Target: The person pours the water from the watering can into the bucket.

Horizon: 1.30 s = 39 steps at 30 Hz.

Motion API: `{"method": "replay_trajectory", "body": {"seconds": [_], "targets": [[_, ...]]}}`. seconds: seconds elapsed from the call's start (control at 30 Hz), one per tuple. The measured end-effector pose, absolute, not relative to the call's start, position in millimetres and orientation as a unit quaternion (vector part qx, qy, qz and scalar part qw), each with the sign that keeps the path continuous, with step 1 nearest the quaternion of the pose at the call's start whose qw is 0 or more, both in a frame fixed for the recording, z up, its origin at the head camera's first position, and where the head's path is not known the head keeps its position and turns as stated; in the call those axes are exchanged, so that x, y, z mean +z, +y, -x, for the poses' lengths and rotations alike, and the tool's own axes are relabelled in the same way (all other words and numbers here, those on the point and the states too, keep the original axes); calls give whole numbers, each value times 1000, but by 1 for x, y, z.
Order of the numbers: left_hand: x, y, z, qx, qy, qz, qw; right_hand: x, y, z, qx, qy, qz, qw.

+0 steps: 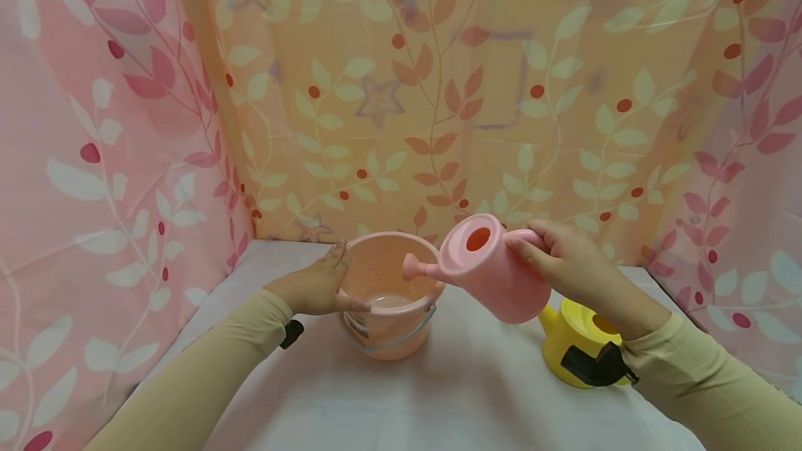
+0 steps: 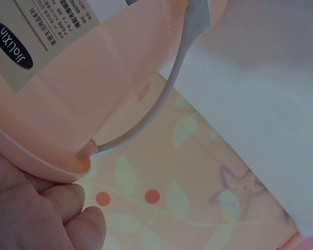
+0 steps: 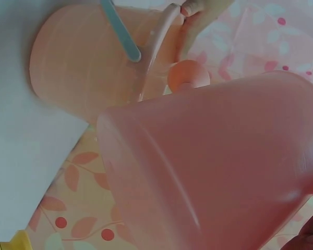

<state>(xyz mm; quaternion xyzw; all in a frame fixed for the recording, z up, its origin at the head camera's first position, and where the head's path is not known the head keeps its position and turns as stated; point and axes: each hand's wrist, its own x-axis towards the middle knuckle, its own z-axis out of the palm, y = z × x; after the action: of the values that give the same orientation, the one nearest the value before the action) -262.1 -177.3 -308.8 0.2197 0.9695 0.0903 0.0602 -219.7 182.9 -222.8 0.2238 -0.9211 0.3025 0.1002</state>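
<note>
A peach bucket (image 1: 391,329) stands upright on the white surface, its grey handle (image 1: 401,335) hanging down the front. My left hand (image 1: 316,284) holds it at the left side of the rim, thumb along the near edge; in the left wrist view, fingers (image 2: 73,203) bend at the rim. My right hand (image 1: 567,263) grips the handle of a pink watering can (image 1: 498,284), raised and tilted to the left. Its round sprinkler head (image 1: 411,267) is over the bucket's opening. Through the can's top hole the inside looks red-orange; the bucket's bottom partly shows.
A yellow watering can (image 1: 557,353) stands at the right, partly hidden behind my right wrist and its black strap (image 1: 595,364). Leaf-patterned cloth walls (image 1: 438,89) enclose the white surface (image 1: 376,409) at the back and both sides.
</note>
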Motion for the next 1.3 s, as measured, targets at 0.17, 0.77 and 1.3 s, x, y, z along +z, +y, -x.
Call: {"method": "replay_trajectory", "body": {"seconds": [0.17, 0.77, 1.3], "targets": [[-308, -178, 262, 91, 970, -219, 61, -222, 182, 220, 302, -921, -226, 101], [-312, -179, 263, 91, 971, -217, 54, -219, 177, 217, 303, -917, -238, 107], [-314, -179, 264, 89, 971, -217, 52, -220, 174, 216, 305, -916, -238, 104]]}}
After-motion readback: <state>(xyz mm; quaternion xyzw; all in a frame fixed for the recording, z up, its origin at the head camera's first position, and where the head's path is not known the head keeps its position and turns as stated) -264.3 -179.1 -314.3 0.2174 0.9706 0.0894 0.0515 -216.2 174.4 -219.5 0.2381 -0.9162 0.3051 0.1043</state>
